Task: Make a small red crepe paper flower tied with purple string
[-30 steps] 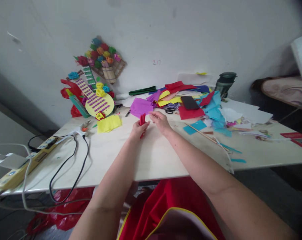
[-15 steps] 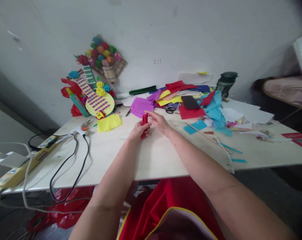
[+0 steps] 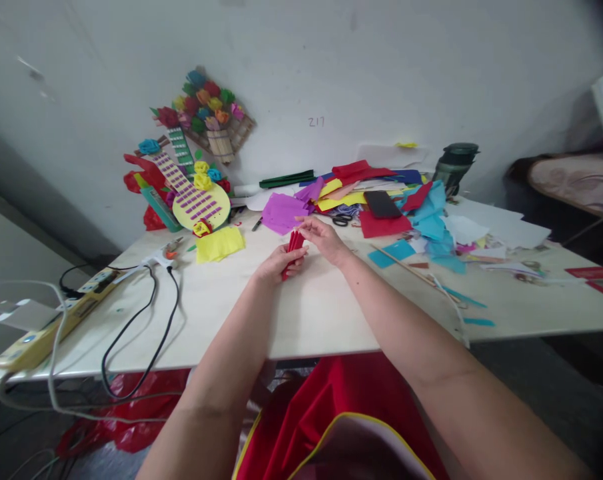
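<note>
A pleated strip of red crepe paper (image 3: 294,244) stands tilted in my left hand (image 3: 277,263), whose fingers wrap round its lower part. My right hand (image 3: 326,241) is at the paper's upper end, thumb and fingertips pinched together on its top edge. Just behind the hands lies purple crepe paper (image 3: 282,212). To their left, a piece of yellow crepe paper (image 3: 221,245) rests flat on the white table (image 3: 326,320).
At left are a glue gun (image 3: 164,257), a power strip (image 3: 56,327) with cables, a glue bottle (image 3: 157,205) and a flower-trimmed paper guitar (image 3: 201,207). Scissors (image 3: 341,220), a phone (image 3: 382,205), a wooden stick (image 3: 416,273), paper scraps and a dark bottle (image 3: 455,167) lie right.
The red paper has tilted to the right and its folds have fanned slightly. My right hand has shifted a little right and up, its fingertips still at the top end.
</note>
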`<state>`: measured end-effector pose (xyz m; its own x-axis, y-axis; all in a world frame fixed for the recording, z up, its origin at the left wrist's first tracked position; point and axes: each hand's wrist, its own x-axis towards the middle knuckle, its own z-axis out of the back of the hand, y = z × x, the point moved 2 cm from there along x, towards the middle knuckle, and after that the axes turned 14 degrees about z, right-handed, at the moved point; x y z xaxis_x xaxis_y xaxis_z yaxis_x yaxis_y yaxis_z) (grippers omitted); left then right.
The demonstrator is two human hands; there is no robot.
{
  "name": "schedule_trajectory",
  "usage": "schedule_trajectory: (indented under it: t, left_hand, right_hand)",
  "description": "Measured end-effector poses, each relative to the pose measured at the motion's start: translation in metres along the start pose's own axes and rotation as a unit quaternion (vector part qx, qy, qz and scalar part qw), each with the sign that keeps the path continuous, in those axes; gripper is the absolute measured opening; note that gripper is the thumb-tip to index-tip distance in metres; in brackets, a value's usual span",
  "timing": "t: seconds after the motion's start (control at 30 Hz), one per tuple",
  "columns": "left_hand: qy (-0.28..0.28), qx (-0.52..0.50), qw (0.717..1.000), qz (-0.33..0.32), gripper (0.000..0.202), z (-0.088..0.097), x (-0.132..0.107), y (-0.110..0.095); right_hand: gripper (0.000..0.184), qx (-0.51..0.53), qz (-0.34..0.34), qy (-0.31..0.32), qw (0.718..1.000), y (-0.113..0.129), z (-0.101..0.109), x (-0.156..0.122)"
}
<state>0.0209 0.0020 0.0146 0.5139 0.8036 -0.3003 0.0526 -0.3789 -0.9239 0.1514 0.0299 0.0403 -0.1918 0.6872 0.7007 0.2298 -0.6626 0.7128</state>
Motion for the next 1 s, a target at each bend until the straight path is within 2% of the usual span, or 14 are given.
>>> schedule_trajectory:
  t: [0.23, 0.5, 0.7, 1.0]
  left_hand:
    - [0.046, 0.012, 0.999, 0.016, 0.033, 0.001, -0.002, 0.001]
    - [0.056, 0.001, 0.998, 0.023, 0.032, 0.002, -0.003, 0.0]
    - [0.069, -0.003, 0.997, 0.031, 0.033, 0.0, -0.004, 0.0]
    - [0.037, 0.005, 0.999, 0.02, 0.039, -0.001, -0.002, 0.0]
  right_hand:
    - [0.015, 0.044, -0.01, 0.033, 0.998, -0.001, 0.005, -0.001]
    - [0.016, 0.047, 0.005, 0.047, 0.998, -0.007, 0.01, 0.0]
    - [0.014, 0.085, -0.03, 0.084, 0.992, -0.006, 0.013, -0.002]
    - [0.014, 0.099, -0.05, 0.028, 0.993, -0.011, 0.012, -0.001]
